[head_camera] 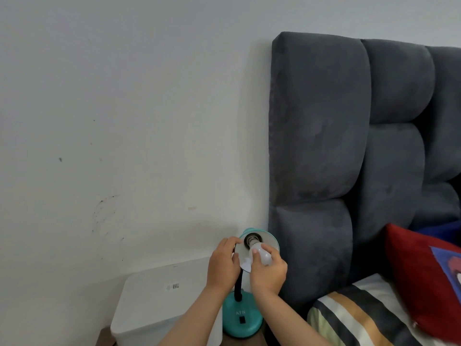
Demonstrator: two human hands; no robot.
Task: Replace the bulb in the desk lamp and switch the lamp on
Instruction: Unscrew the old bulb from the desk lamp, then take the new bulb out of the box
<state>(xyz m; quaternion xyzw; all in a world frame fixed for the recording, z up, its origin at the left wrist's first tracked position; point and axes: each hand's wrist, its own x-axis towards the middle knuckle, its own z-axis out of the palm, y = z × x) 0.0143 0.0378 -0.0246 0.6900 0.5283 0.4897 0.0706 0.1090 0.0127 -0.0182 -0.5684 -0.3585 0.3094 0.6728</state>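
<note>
The left hand (pixel 222 264) grips the rim of the teal lamp shade (pixel 270 239); the right hand (pixel 269 272) holds the white bulb (pixel 260 253) at the socket (pixel 251 238).

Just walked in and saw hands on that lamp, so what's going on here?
A person is working on the bulb of a teal desk lamp. The left hand steadies the rim of the shade, which is tipped toward the camera, while the right hand grips the bulb. The bulb's base sits at the socket, with threads still showing, so it is not fully seated. The lamp is unlit. A white box stands beside it.
</note>
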